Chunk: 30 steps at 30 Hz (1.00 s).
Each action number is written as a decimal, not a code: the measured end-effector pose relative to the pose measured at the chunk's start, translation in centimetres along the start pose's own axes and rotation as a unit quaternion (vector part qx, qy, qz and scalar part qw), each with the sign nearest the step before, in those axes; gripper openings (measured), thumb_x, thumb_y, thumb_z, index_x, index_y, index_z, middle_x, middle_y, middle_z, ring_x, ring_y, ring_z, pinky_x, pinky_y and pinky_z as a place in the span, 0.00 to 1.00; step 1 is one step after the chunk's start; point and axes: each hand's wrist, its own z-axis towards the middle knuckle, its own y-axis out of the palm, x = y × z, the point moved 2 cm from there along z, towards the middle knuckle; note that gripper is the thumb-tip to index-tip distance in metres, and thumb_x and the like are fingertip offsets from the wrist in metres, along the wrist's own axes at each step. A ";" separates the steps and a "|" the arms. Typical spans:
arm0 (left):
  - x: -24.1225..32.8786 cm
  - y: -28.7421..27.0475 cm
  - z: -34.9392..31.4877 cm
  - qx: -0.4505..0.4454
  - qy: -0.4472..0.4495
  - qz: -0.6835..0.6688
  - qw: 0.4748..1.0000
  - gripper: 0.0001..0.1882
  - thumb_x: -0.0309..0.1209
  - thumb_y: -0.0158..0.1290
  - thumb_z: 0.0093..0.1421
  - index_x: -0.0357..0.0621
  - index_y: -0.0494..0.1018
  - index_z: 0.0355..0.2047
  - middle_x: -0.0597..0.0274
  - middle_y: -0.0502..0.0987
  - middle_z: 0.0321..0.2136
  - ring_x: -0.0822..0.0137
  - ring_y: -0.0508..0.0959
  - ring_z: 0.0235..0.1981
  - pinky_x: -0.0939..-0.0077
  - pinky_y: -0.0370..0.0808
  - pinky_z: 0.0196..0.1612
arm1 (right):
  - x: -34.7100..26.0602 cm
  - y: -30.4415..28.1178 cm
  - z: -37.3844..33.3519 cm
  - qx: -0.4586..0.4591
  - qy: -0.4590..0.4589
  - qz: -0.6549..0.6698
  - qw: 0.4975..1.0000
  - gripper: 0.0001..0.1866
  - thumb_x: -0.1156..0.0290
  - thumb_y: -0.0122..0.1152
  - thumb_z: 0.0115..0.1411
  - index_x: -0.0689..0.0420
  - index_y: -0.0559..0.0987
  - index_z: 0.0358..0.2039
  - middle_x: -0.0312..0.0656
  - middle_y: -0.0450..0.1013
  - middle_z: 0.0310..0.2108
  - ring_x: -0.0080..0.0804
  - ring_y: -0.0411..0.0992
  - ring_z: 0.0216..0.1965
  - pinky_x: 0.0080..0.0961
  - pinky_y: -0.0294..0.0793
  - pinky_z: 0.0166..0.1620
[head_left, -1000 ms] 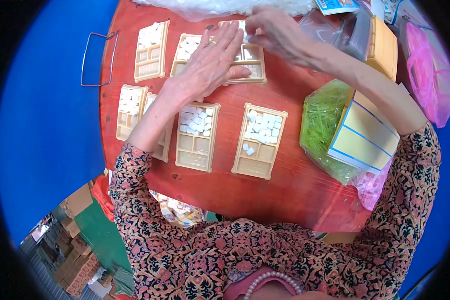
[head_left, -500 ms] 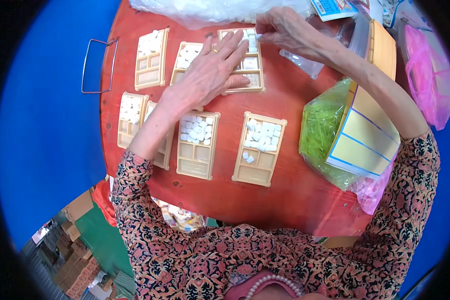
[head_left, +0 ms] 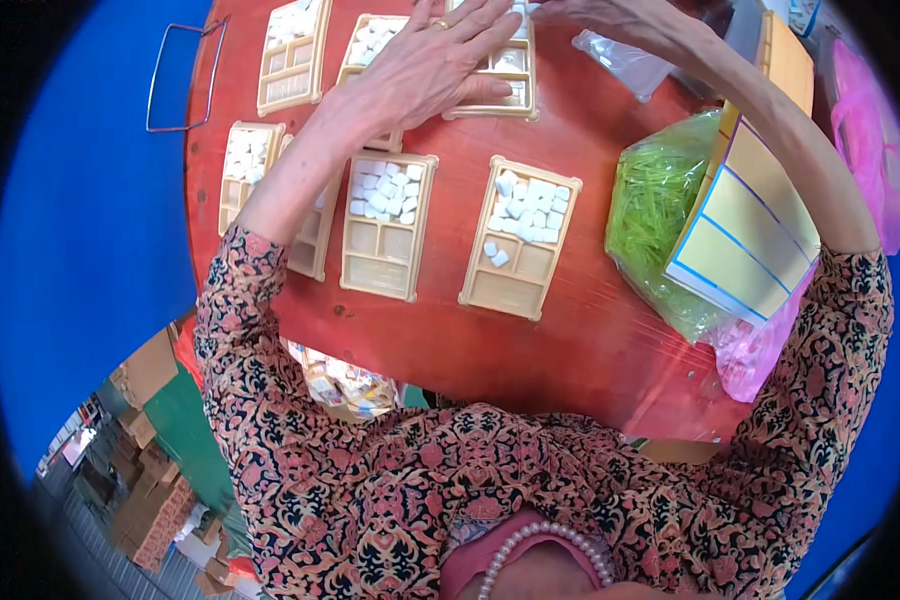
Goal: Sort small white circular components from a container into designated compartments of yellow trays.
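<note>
At the upper centre of the frame, the left hand lay flat, fingers outstretched, across a cream compartment tray, with nothing visibly gripped. The right hand was near that tray's right side, cut off by the upper edge, so its opening and any hold could not be told. White blocks filled another tray mid-frame on the red tabletop.

Cannot read any words, numbers or signs here. Can see coloured print on the shiny bag below the near edge of the red table, too small to make out. Can also see a bluish packet at the upper right, cut off and equally unreadable.
</note>
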 end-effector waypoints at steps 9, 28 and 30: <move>-0.2 -1.9 -1.0 -0.067 -0.114 -0.085 0.988 0.37 0.45 0.45 0.64 0.33 0.48 0.65 0.43 0.49 0.66 0.49 0.46 0.69 0.53 0.42 0.68 | -7.0 0.7 -3.2 -0.125 -0.013 0.021 0.992 0.07 0.75 0.64 0.51 0.67 0.78 0.25 0.45 0.73 0.18 0.28 0.71 0.22 0.27 0.70 0.24; 13.5 -3.0 -9.1 -0.054 -0.182 -0.149 0.970 0.35 0.37 0.55 0.57 0.40 0.58 0.62 0.53 0.55 0.65 0.52 0.50 0.68 0.51 0.49 0.68 | -8.6 5.1 -7.5 -0.090 -0.142 -0.008 0.986 0.07 0.77 0.65 0.44 0.65 0.76 0.24 0.49 0.73 0.20 0.43 0.74 0.23 0.34 0.72 0.27; 13.6 -2.8 -9.0 -0.031 -0.160 -0.132 0.978 0.34 0.37 0.57 0.56 0.32 0.60 0.58 0.44 0.60 0.61 0.48 0.54 0.66 0.49 0.51 0.66 | -8.3 5.9 -7.2 -0.035 -0.183 -0.033 0.982 0.07 0.78 0.65 0.39 0.63 0.76 0.20 0.49 0.72 0.19 0.45 0.72 0.22 0.36 0.71 0.26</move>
